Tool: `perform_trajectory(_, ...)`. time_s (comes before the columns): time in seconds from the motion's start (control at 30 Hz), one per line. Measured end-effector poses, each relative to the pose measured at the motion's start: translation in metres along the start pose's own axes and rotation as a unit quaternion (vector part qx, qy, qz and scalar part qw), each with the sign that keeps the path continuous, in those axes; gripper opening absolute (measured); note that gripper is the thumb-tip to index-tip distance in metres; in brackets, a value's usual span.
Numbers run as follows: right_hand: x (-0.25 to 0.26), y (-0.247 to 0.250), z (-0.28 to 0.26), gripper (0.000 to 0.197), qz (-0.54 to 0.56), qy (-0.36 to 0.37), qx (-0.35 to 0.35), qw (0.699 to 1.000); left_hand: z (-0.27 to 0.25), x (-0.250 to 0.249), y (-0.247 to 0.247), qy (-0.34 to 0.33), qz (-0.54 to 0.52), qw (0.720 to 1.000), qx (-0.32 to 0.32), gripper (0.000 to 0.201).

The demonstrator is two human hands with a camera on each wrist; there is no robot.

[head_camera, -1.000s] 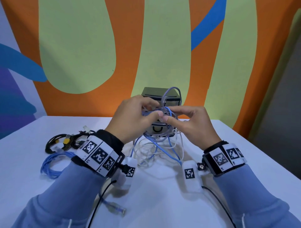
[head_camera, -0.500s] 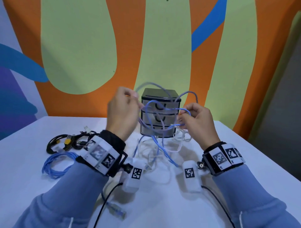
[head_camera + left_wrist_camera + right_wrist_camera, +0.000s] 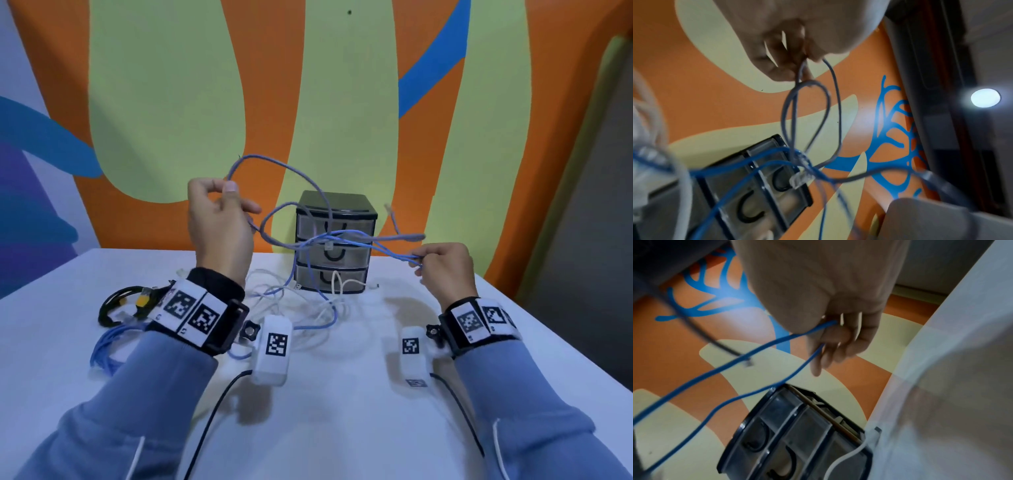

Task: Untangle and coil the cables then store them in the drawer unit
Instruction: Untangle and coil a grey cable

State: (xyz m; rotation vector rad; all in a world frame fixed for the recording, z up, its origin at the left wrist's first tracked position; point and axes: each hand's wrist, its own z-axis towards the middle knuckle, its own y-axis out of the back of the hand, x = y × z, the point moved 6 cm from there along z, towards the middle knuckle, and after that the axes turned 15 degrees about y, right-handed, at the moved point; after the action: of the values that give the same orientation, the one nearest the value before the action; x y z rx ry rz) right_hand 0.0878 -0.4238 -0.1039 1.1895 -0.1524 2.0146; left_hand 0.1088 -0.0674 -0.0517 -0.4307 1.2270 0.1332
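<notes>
My left hand (image 3: 232,192) is raised left of the black three-drawer unit (image 3: 334,202) and pinches a loop of a grey-lilac cable (image 3: 301,174). That cable arcs over the unit, and one clear plug end (image 3: 388,207) sticks up at the right. My right hand (image 3: 423,262), lower and to the right of the unit, pinches a doubled blue cable (image 3: 387,248). The two cables cross in front of the drawers. In the left wrist view the grey cable (image 3: 787,113) hangs from my fingers (image 3: 803,61) to a clear plug (image 3: 799,180). The right wrist view has my fingers (image 3: 834,331) on the blue cable (image 3: 756,350).
White cables (image 3: 291,301) lie tangled on the white table (image 3: 342,394) before the unit. A black cable with a yellow plug (image 3: 123,305) and a coiled blue cable (image 3: 109,346) lie at the left. All three drawers look closed. A painted wall stands behind.
My hands have drawn apart from in front of the unit. The left went up and left with the grey cable, the right went right and down with the blue one, spreading the tangle.
</notes>
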Motion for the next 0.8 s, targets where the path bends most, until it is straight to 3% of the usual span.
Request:
perform_trajectory(0.13,0.018,-0.004,0.0,0.037,0.148,0.0,0.027,0.989,-0.016,-0.008,-0.018,-0.07,0.054,0.993,0.082,0.01)
perform_trajectory(0.2,0.036,0.01,0.001,0.033,0.155,0.062,-0.042,0.985,-0.02,-0.008,-0.024,-0.083,0.091,0.988,0.093,0.007)
perform_trajectory(0.3,0.083,0.033,-0.013,0.022,0.152,0.218,-0.138,0.954,-0.02,-0.002,-0.029,-0.059,0.154,0.981,0.107,0.009)
perform_trajectory(0.33,0.102,0.034,-0.02,0.02,0.144,0.275,-0.124,0.943,-0.019,0.001,-0.03,-0.04,0.159,0.98,0.113,0.009)
perform_trajectory(0.4,0.136,0.02,-0.035,0.015,0.131,0.362,-0.016,0.923,-0.016,0.005,-0.031,0.007,0.135,0.981,0.136,0.011)
perform_trajectory(0.47,0.153,-0.016,-0.05,0.006,0.088,0.378,0.161,0.907,-0.015,0.008,-0.034,0.062,0.078,0.98,0.172,0.012)
perform_trajectory(0.53,0.148,-0.055,-0.063,0.017,-0.025,0.377,0.28,0.883,-0.019,0.009,-0.039,0.097,0.037,0.972,0.212,0.011)
perform_trajectory(0.63,0.13,-0.088,-0.066,0.025,-0.136,0.411,0.305,0.848,-0.023,0.009,-0.043,0.101,0.021,0.965,0.241,0.009)
perform_trajectory(0.7,0.121,-0.086,-0.06,0.015,-0.058,0.371,0.301,0.877,-0.02,0.01,-0.04,0.097,0.02,0.97,0.221,0.009)
perform_trajectory(0.8,0.112,-0.073,-0.055,0.015,0.07,0.276,0.291,0.913,-0.013,0.014,-0.033,0.106,0.002,0.98,0.169,0.009)
